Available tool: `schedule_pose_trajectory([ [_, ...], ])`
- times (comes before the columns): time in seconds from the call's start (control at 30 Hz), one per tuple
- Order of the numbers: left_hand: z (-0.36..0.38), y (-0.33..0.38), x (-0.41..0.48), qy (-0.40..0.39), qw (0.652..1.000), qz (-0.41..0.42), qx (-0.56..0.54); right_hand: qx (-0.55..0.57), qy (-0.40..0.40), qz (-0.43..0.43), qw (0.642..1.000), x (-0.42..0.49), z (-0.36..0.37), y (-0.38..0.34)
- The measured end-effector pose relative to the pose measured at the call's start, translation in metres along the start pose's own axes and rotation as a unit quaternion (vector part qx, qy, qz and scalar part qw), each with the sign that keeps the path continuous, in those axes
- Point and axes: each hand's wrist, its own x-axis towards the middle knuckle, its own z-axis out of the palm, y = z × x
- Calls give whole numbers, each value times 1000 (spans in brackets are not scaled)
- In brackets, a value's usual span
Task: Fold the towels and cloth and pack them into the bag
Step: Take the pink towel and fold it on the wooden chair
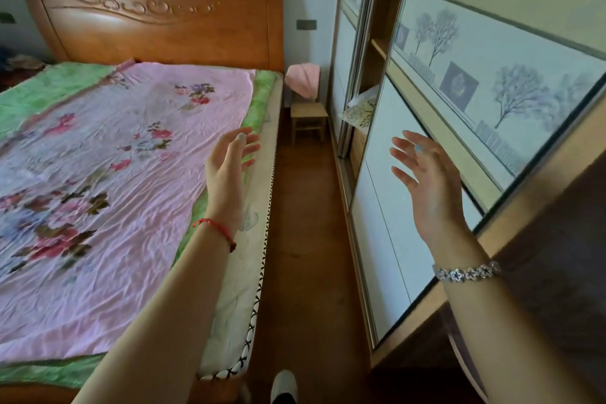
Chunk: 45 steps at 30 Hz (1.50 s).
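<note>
So our left hand [229, 157] and right hand [423, 170] are both raised, fingers spread and loose, holding nothing. The pink towel [303, 80] lies draped on the small wooden stool [308, 115] beyond the bed [236, 289], well apart from us; no bag shows. We judge it best to walk close, pinch two corners, and fold it flat on the bed.

bed [236, 298] | pink floral sheet [114, 207] spread flat | green quilt [42, 88] beneath

Narrow floor aisle [305, 239] between bed [249, 272] and wardrobe door [387, 239]; stool [309, 115] blocks the far end.
</note>
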Motion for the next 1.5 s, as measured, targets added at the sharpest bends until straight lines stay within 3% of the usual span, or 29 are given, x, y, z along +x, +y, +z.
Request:
schedule_pose_trajectory([
  [0.67,79,-105,258,-8,999,-33,11,8,25,20,999,270,55,82],
  [1.07,172,-167,413,28,999,-16,8,35,-14,20,999,473,61,129],
  [1.5,219,-230,549,30,999,-39,5,-4,-25,30,999,619,84,175],
])
